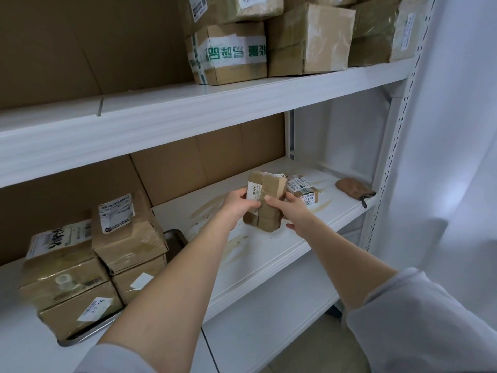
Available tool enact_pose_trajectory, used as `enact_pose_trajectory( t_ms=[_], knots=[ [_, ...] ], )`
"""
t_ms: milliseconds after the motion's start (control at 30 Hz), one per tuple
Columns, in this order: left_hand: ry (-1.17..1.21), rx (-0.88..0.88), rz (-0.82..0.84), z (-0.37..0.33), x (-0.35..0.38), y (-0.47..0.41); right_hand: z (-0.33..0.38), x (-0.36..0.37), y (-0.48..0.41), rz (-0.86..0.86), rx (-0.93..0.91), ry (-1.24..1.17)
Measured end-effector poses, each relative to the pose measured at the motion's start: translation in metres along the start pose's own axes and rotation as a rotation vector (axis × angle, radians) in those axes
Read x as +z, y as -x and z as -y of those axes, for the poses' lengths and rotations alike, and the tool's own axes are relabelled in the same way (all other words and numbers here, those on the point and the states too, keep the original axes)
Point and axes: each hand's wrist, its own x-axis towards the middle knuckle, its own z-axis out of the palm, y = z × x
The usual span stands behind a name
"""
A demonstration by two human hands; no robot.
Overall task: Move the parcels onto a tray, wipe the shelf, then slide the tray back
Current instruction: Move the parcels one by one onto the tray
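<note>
I hold a small brown taped parcel (pixel 269 195) above the white middle shelf (pixel 269 246). My left hand (pixel 239 205) grips its left side and my right hand (pixel 287 208) grips its right side. Behind it a smaller labelled parcel (pixel 302 191) lies flat on the shelf. At the left, a metal tray (pixel 174 240) carries several stacked brown parcels (pixel 99 262). The shelf surface shows brownish smears (pixel 207 208). A brown cloth (pixel 353 189) lies at the shelf's right end.
The upper shelf (pixel 188 103) carries several larger cardboard boxes (pixel 231 53). Brown cardboard backs the shelving. A perforated white upright (pixel 387 168) and a pale curtain (pixel 457 130) stand at the right. A lower shelf (pixel 269 313) sits beneath.
</note>
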Motion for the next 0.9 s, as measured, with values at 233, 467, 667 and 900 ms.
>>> enact_pose_trajectory(
  t_ms=[233, 467, 667, 900],
  knots=[
    [0.052, -0.120, 0.056, 0.001, -0.012, 0.009, -0.002, 0.011, -0.004, -0.053, 0.114, -0.096],
    [0.039, -0.133, -0.011, 0.002, -0.027, 0.016, 0.005, 0.034, -0.007, -0.070, 0.110, -0.158],
    [0.060, -0.057, -0.207, -0.008, -0.050, 0.035, 0.022, 0.061, 0.005, 0.000, 0.060, -0.125],
    [0.141, -0.020, -0.517, -0.012, -0.089, 0.065, 0.039, 0.104, 0.023, 0.151, -0.058, -0.109]
  ],
)
